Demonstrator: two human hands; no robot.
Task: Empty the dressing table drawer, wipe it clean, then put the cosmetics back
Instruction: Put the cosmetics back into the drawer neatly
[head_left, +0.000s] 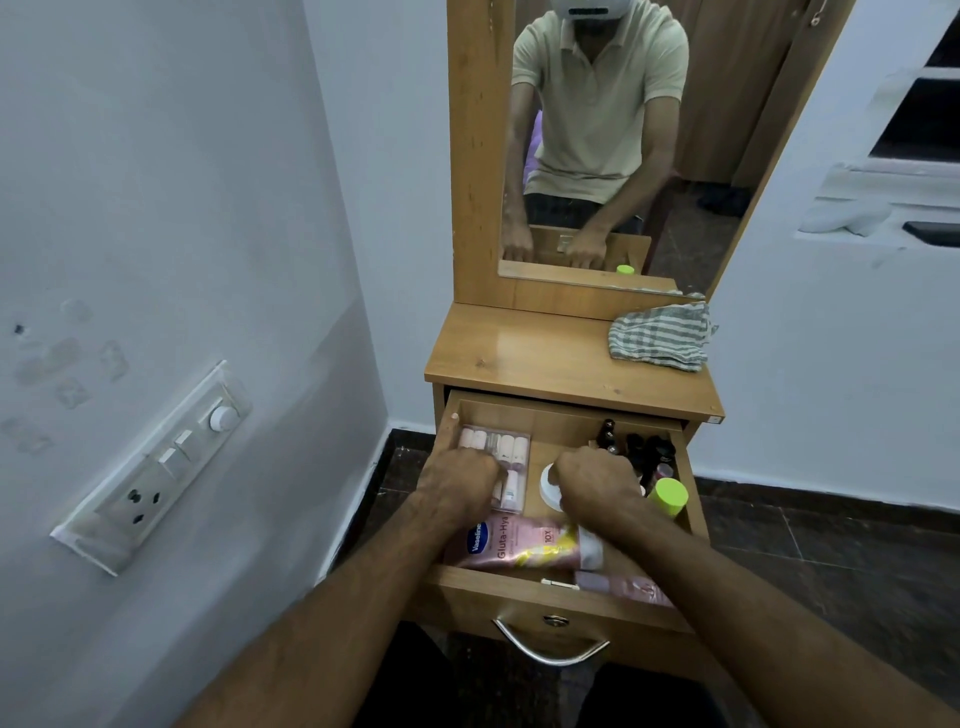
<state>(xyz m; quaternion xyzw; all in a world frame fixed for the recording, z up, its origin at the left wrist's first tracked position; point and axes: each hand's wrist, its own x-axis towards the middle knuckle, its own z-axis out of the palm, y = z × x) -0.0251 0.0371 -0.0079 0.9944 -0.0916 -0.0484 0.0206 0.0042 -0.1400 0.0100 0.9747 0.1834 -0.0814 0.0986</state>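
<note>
Forearms: both reached forward from the bottom of the view, down into the open drawer (566, 592), which was pulled out toward the person.
Handle: the metal pull (550, 649) hung on the drawer front, nearest the person, below the hands.
Left hand (460, 480): it lay over the clear case of small pink and white bottles (506, 457) at the left rear of the drawer; the fingers curled down on the case, and it seemed to grip it, but the fingertips were hidden.
Right hand (597, 486): it was clenched over the white jar (549, 486) in the middle of the drawer; whether it really held the jar I could not tell.
Key relation: the Vaseline tube (519, 545) lay just behind the hands, toward the person, its long axis going left to right across the drawer, cap to the right, under the right wrist.
Drawer contents: also a second pink tube (623, 590) along the front wall, dark small bottles (639, 449) at the right rear, and a bottle with a lime-green cap (670, 496) at the right side.
Bench (545, 353): its wooden top carried only a striped cloth (660, 338) at the right rear, under the mirror (613, 156).
Judgement: the emptying was probably at its start, since the drawer was full.
</note>
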